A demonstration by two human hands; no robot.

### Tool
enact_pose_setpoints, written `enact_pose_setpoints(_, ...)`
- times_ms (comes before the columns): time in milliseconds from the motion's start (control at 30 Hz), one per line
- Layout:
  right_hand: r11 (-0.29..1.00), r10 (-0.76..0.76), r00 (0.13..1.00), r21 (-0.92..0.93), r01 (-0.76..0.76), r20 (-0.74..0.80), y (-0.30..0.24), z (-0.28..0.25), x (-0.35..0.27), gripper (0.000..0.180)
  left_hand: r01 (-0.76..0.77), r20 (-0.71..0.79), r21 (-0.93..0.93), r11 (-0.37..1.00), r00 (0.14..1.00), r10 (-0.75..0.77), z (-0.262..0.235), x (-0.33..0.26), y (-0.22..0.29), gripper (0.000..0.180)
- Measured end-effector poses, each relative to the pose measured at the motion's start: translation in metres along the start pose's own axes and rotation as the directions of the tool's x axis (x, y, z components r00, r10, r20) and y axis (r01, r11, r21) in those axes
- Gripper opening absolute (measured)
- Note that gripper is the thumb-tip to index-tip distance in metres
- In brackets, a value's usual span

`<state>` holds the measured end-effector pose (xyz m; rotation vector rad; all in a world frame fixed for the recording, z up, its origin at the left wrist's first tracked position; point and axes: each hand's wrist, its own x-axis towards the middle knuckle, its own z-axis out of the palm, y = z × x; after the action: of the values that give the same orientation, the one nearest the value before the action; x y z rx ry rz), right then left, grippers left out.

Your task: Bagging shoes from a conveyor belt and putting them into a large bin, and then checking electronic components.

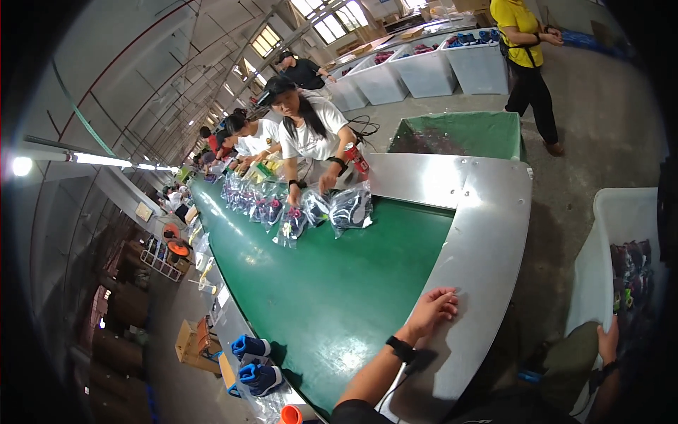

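My left hand (436, 311) rests on the metal border (487, 233) of the green conveyor belt (332, 283). Its fingers are loosely bent and apart, with nothing in them; a dark band circles the wrist. Low on the right, my right hand (607, 341) is at the near edge of a white bin (590, 261), its fingers closed at the rim and partly in shadow. Inside that bin lie dark bagged items (631, 265) with pink and green bits.
Across the belt a co-worker (311, 127) handles clear-bagged shoes (351, 210); more bags and people line the belt behind. Blue shoes (260, 378) and an orange-rimmed container (291, 414) stand at near left. Beyond are a green bin (459, 134), white bins (480, 71) and a person in yellow (519, 32).
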<state>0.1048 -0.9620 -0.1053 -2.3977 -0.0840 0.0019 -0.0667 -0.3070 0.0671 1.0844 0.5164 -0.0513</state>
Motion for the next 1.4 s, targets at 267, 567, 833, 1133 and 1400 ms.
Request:
enact_pose_setpoints(267,0.991,-0.035,0.995,-0.135,0.022,-0.094,-0.008,-0.006,-0.012,0.063,0.097,0.005,-0.009,0.995,0.995,-0.096,-0.035,-0.004,0.065,0.029)
enact_pose_setpoints(567,0.994,-0.036,0.997,0.108,0.029,0.069,-0.029,0.001,0.075,0.049,0.12,0.057,-0.204,0.972,0.992,-0.11,-0.004,-0.002,0.025,0.029)
enact_pose_setpoints(833,0.98,0.106,0.994,-0.171,-0.106,-0.009,-0.033,0.016,0.073,0.079,-0.147,-0.194,0.032,0.989,0.969,0.151,-0.111,0.013,0.122,0.026)
enact_pose_setpoints(1133,0.943,0.108,0.993,-0.309,-0.12,-0.054,-0.003,0.017,0.054,0.079,0.159,-0.421,0.907,0.39,0.317,0.85,-0.189,0.14,0.122,0.061)
enact_pose_setpoints(1400,0.937,-0.014,1.0,-0.348,0.017,0.013,-0.016,0.009,0.039,0.076,0.465,-0.284,0.869,0.168,0.192,0.939,-0.214,0.195,0.141,0.083)
